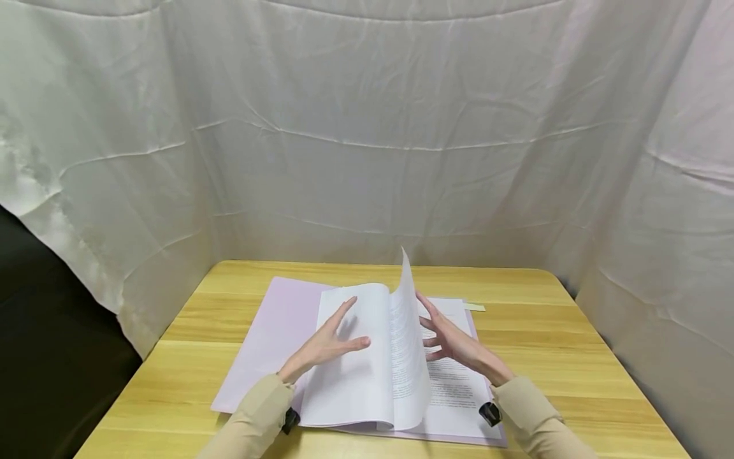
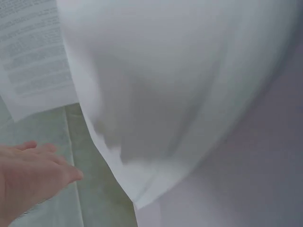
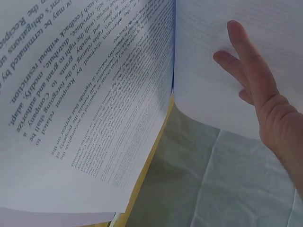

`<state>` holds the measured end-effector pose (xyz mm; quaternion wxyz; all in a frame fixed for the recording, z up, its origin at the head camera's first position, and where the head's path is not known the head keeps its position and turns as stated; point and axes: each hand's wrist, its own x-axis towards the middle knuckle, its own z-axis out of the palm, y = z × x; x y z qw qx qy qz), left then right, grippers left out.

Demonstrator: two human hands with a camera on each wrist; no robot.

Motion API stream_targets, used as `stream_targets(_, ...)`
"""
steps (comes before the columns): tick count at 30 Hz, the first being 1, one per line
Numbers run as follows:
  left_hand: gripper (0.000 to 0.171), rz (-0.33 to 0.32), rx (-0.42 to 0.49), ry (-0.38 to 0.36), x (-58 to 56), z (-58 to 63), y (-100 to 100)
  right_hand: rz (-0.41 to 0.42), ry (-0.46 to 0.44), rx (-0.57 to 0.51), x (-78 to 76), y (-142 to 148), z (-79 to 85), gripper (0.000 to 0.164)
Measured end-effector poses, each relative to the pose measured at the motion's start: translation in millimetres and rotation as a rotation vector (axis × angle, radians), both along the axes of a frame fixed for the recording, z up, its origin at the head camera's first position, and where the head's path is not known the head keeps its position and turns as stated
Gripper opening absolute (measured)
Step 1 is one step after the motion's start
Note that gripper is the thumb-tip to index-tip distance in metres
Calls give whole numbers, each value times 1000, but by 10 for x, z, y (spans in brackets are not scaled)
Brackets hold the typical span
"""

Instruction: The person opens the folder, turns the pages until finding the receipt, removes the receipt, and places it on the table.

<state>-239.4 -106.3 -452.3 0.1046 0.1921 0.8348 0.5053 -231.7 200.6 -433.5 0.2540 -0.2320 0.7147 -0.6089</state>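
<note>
A loose-leaf document with white pages lies in an open lavender folder (image 1: 269,344). One turned sheet (image 1: 404,363) stands nearly upright, its printed face toward the left. My left hand (image 1: 327,344) hovers over the blank turned pages (image 1: 344,389), thumb and fingers spread; in the left wrist view part of that hand (image 2: 35,177) shows near the blank paper (image 2: 142,94). To the right of the raised sheet is my right hand (image 1: 453,338), fingers extended, fingertips at or very near the paper. The right wrist view shows those fingers (image 3: 255,71) straight, pinching nothing.
Printed pages (image 1: 455,389) lie on the folder's right side. A pale tab or strip (image 1: 474,307) sticks out at the upper right edge. The wooden table (image 1: 550,357) is surrounded by grey cloth (image 1: 367,191), with a dark area (image 1: 51,331) at left.
</note>
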Motion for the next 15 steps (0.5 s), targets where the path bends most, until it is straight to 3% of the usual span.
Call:
stream_targets(8,94,-77,146,24,-5,74,99,54,-27,-54,6,-56,-22,63)
stream_targets(15,80,-189,364,-89,-21,95,145,54,-26,-21,33,-104,-26,62)
